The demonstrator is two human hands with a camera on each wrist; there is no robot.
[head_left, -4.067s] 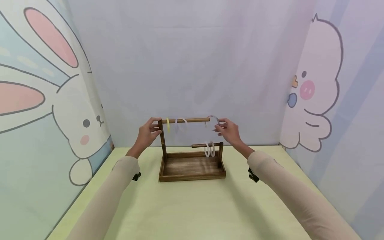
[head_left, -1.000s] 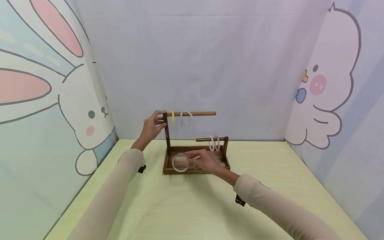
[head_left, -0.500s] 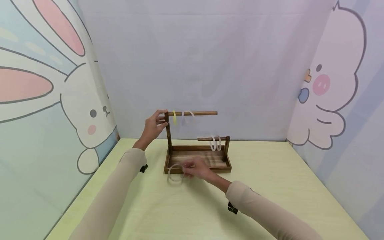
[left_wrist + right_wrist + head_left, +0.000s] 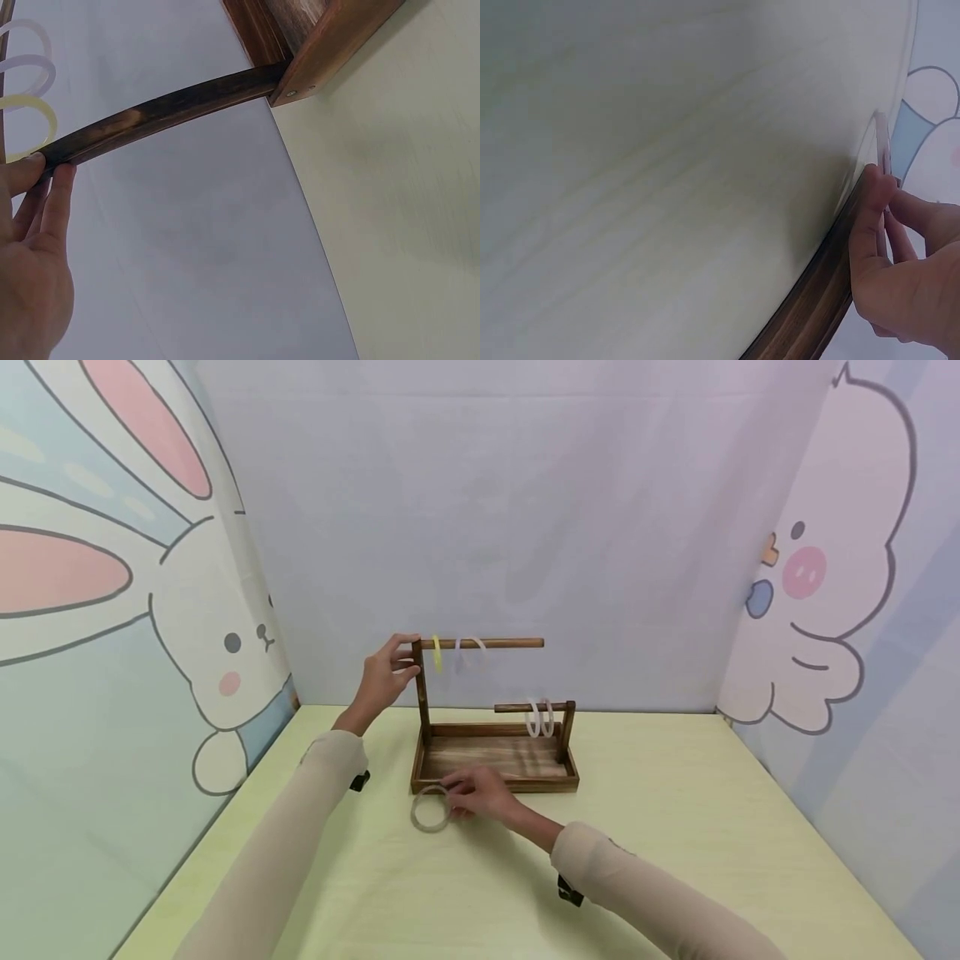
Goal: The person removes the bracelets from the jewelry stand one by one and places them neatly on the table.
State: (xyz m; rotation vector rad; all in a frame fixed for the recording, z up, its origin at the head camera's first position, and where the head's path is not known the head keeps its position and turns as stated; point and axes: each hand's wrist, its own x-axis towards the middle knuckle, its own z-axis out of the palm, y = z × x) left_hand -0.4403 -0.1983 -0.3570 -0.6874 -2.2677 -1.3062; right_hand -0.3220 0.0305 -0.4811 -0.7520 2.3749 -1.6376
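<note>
Step in hand, as judged: setting down one ring [image 4: 431, 829], pinched in the fingers of your right hand [image 4: 482, 795], at the front of the wooden rack [image 4: 495, 786]; desk [image 4: 450, 893] contact unclear. Your left hand [image 4: 380, 681] has its fingers clamped on the tall post [image 4: 422, 697]. Next move probably calls for steadying the rack, lowering the ring gently. Count: rack 1; rings 6: upper bar [image 4: 517, 643] 3, lower bar [image 4: 510, 708] 2, held 1.

Head view bright and evenly lit, soft shadows on the table [image 4: 667, 814], slight blur at the right hand [image 4: 482, 794], wrist views dimmer and greyer, wooden post [image 4: 165, 112] bowed by lens distortion.
</note>
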